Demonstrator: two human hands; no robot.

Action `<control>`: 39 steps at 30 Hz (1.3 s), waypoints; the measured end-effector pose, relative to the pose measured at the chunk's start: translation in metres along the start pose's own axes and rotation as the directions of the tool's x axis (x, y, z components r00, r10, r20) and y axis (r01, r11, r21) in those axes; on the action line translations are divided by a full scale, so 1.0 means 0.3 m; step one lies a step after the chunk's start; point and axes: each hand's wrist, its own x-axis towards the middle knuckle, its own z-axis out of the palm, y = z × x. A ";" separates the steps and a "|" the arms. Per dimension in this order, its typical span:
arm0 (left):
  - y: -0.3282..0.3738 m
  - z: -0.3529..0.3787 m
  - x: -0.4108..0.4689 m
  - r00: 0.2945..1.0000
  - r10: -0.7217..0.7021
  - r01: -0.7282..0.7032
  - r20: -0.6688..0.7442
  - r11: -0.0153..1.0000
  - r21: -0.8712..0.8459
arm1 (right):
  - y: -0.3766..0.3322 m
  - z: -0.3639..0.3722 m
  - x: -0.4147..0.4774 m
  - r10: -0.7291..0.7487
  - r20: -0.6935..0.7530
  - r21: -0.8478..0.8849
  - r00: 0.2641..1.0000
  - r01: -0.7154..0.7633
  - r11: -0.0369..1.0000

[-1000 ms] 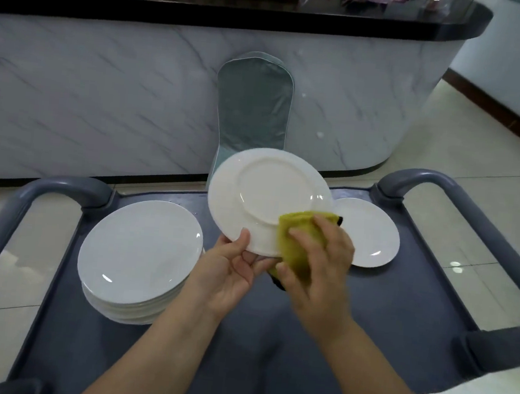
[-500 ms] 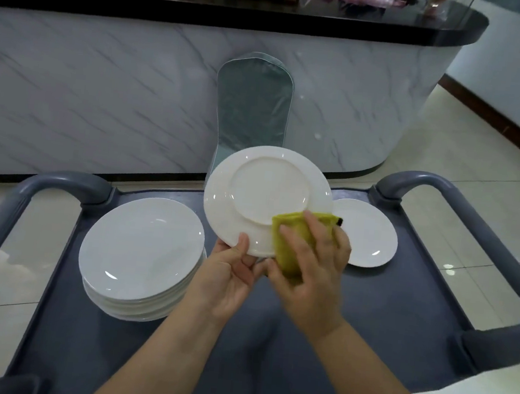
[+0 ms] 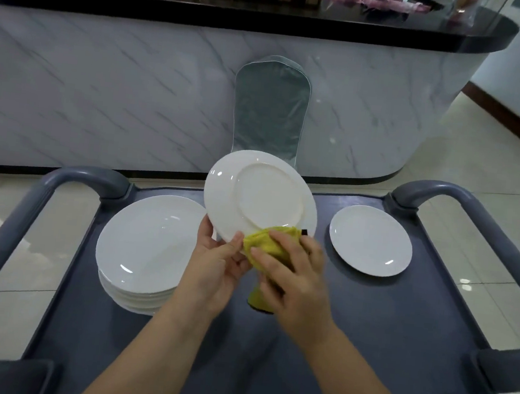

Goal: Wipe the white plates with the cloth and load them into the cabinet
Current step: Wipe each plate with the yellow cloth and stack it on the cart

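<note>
A white plate [image 3: 262, 197] is held tilted above the grey cart, its underside with the foot ring facing me. My left hand [image 3: 217, 265] grips its lower rim, thumb on the near face. My right hand [image 3: 292, 276] holds a yellow cloth [image 3: 266, 245] bunched against the plate's lower right edge. A stack of white plates [image 3: 146, 243] sits on the cart at the left. A single white plate [image 3: 370, 240] lies flat on the cart at the right.
The cart tray [image 3: 367, 318] has curved grey handles at the left [image 3: 29, 206] and right [image 3: 472, 223]. Beyond it stand a covered chair back [image 3: 270, 109] and a marble-fronted counter [image 3: 104, 86] with a black top. Tiled floor shows on both sides.
The held plate has tipped and turned slightly to the left. My right hand with the cloth has slid along the plate's lower edge toward my left thumb.
</note>
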 end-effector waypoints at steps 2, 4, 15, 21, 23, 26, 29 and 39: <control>-0.016 0.000 -0.001 1.000 -0.006 0.005 -0.013 1.000 -0.024 | 0.050 -0.036 -0.006 0.092 -0.018 0.018 0.996 -0.091 0.996; -0.022 0.002 0.001 1.000 -0.016 0.015 -0.011 0.999 -0.044 | 0.122 -0.098 0.008 0.261 -0.118 -0.011 0.958 -0.264 0.964; -0.026 0.015 0.006 0.997 -0.060 0.063 0.055 0.996 -0.066 | 0.098 -0.128 0.034 0.223 -0.146 -0.045 0.964 -0.232 0.972; -0.055 0.025 0.017 0.985 -0.098 0.098 0.140 0.995 0.005 | 0.069 -0.120 0.018 0.325 -0.160 -0.003 0.932 -0.330 0.944; -0.047 0.016 0.028 0.982 -0.108 0.103 0.153 0.994 0.043 | 0.011 -0.079 -0.024 0.088 -0.064 -0.051 0.994 -0.091 0.995; -0.042 -0.007 0.040 0.981 -0.118 0.106 0.156 0.991 0.083 | 0.039 -0.093 -0.055 -0.002 -0.053 -0.048 0.999 -0.001 0.999; -0.023 -0.027 0.041 0.974 -0.119 0.089 0.191 0.984 0.156 | 0.125 -0.175 -0.043 0.282 -0.158 0.051 0.946 -0.277 0.959; 0.001 -0.039 0.025 0.907 -0.251 0.104 0.338 0.911 0.399 | 0.181 -0.203 0.331 0.240 0.213 0.065 0.947 -0.258 0.964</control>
